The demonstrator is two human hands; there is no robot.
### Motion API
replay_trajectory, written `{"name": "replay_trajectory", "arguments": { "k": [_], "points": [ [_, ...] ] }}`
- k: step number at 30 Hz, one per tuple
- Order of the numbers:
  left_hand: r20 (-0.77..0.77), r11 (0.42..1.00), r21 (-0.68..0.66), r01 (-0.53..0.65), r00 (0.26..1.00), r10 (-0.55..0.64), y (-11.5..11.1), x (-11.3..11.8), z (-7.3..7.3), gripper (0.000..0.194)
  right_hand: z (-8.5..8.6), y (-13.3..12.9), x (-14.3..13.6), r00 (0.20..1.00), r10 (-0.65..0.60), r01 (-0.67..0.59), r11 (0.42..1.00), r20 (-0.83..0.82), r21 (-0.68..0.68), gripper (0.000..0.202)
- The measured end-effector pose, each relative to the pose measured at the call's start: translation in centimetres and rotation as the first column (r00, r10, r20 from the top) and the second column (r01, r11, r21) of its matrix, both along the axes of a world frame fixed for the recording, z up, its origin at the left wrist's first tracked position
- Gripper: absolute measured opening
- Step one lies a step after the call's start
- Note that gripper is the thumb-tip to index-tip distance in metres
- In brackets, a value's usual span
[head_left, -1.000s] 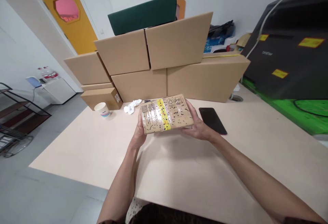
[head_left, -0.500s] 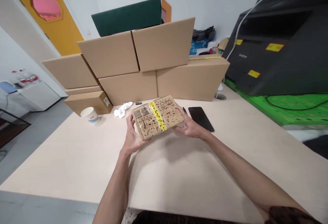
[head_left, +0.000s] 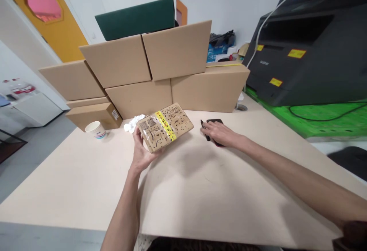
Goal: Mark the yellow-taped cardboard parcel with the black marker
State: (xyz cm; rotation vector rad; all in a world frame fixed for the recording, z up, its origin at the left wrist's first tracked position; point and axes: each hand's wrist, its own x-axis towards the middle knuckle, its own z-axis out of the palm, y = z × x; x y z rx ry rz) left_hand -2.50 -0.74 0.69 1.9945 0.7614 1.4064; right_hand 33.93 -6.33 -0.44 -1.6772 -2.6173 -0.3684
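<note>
My left hand (head_left: 142, 153) grips a small cardboard box (head_left: 164, 128) by its left end and underside. The box is held tilted above the table, its top showing black printed marks, clear tape and a yellow tape strip. My right hand (head_left: 219, 133) is off the box, palm down over a black phone (head_left: 216, 121) lying on the table. Its outstretched fingertips touch a slim black pen-like object (head_left: 207, 136) beside the phone; the middle of that object is hidden under the fingers.
Large cardboard boxes (head_left: 137, 98) stand stacked at the back, a dark green box (head_left: 136, 19) on top. A paper cup (head_left: 96, 130) and crumpled white tissue (head_left: 130, 125) sit left. A tape roll (head_left: 241, 107) lies by a big dark printer (head_left: 298, 59).
My right hand has let go of the cardboard box and moved right to the black pen-like object and phone. My left hand alone holds the box. The view has shifted slightly.
</note>
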Motion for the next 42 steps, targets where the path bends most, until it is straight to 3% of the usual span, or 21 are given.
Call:
{"name": "replay_trajectory", "arguments": {
  "k": [3, 7, 10, 12, 13, 14, 16, 17, 18, 20, 22, 24, 27, 29, 33, 37, 39, 42],
  "points": [
    [-0.015, 1.0, -0.009, 0.005, 1.0, -0.005, 0.1, -0.2, -0.2, 0.124, -0.3, 1.9, -0.5, 0.999, -0.002, 0.004, 0.999, 0.048, -0.034, 0.023],
    [-0.002, 0.999, -0.03, 0.025, 1.0, -0.025, 0.1, -0.3, -0.4, 0.123, -0.7, 3.7, -0.4, 0.999, -0.011, 0.01, 1.0, -0.048, -0.026, 0.019],
    [0.005, 0.998, -0.028, 0.056, 0.998, -0.056, 0.0, -0.2, -0.4, 0.122, -0.6, 3.6, -0.2, 0.991, -0.046, 0.05, 0.998, -0.125, 0.03, 0.014],
    [0.003, 0.997, -0.033, 0.069, 0.998, -0.069, 0.0, -0.1, -0.5, 0.121, -0.4, 2.9, -0.4, 0.954, -0.119, 0.149, 0.984, -0.274, 0.094, 0.01],
    [0.003, 0.997, -0.038, 0.073, 0.997, -0.072, -0.1, -0.1, -0.5, 0.122, -0.2, 2.4, -0.6, 0.893, -0.147, 0.219, 0.967, -0.426, 0.127, 0.012],
    [0.001, 0.996, -0.043, 0.076, 0.997, -0.076, -0.1, -0.1, -0.5, 0.122, 0.1, 1.9, -0.9, 0.751, -0.144, 0.307, 0.94, -0.644, 0.148, 0.015],
    [-0.002, 0.996, -0.046, 0.081, 0.997, -0.081, -0.2, 0.0, -0.5, 0.125, 1.1, 0.7, -2.0, 0.25, 0.027, 0.423, 0.896, -0.968, 0.135, 0.023],
    [-0.003, 0.996, -0.044, 0.082, 0.997, -0.083, -0.2, 0.0, -0.5, 0.126, 1.7, 0.1, -2.7, 0.022, 0.144, 0.438, 0.888, -0.989, 0.139, 0.028],
    [-0.004, 0.996, -0.041, 0.083, 0.997, -0.083, -0.2, -0.1, -0.6, 0.127, 2.4, -0.5, -3.5, -0.152, 0.24, 0.44, 0.885, -0.959, 0.151, 0.031],
    [-0.006, 0.996, -0.038, 0.084, 0.996, -0.084, -0.1, -0.1, -0.6, 0.126, 4.0, -1.7, -4.9, -0.329, 0.308, 0.382, 0.908, -0.893, 0.173, 0.037],
    [-0.008, 0.996, -0.035, 0.086, 0.996, -0.086, 0.0, -0.2, -0.7, 0.124, 5.4, -2.8, -6.3, -0.391, 0.324, 0.297, 0.93, -0.861, 0.215, 0.042],
    [-0.012, 0.996, -0.035, 0.087, 0.996, -0.088, 0.1, -0.3, -0.8, 0.124, 6.4, -3.7, -7.3, -0.405, 0.319, 0.206, 0.945, -0.857, 0.254, 0.038],
    [-0.012, 0.995, -0.033, 0.092, 0.996, -0.092, 0.2, -0.3, -0.9, 0.126, 7.0, -4.4, -8.5, -0.358, 0.269, 0.1, 0.963, -0.894, 0.25, 0.022],
    [-0.014, 0.995, -0.029, 0.094, 0.995, -0.094, 0.2, -0.3, -0.8, 0.125, 7.0, -4.5, -9.0, -0.326, 0.226, 0.052, 0.974, -0.918, 0.221, 0.023],
    [-0.017, 0.995, -0.05, 0.089, 0.996, -0.09, 0.1, -0.3, -0.7, 0.127, 6.3, -4.1, -9.3, -0.298, 0.213, 0.028, 0.976, -0.93, 0.215, 0.022],
    [-0.023, 0.995, -0.05, 0.084, 0.996, -0.085, 0.1, -0.4, -0.8, 0.123, 5.7, -4.0, -9.3, -0.261, 0.281, 0.04, 0.959, -0.923, 0.281, 0.021],
    [-0.03, 0.996, -0.037, 0.085, 0.996, -0.087, 0.2, -0.4, -0.9, 0.122, 5.6, -4.2, -9.4, -0.193, 0.295, 0.068, 0.955, -0.936, 0.287, 0.012],
    [-0.028, 0.996, -0.024, 0.088, 0.996, -0.089, 0.3, -0.5, -1.0, 0.124, 5.9, -4.5, -9.6, 0.003, 0.27, 0.199, 0.943, -0.963, 0.265, 0.004]
  ]
}}
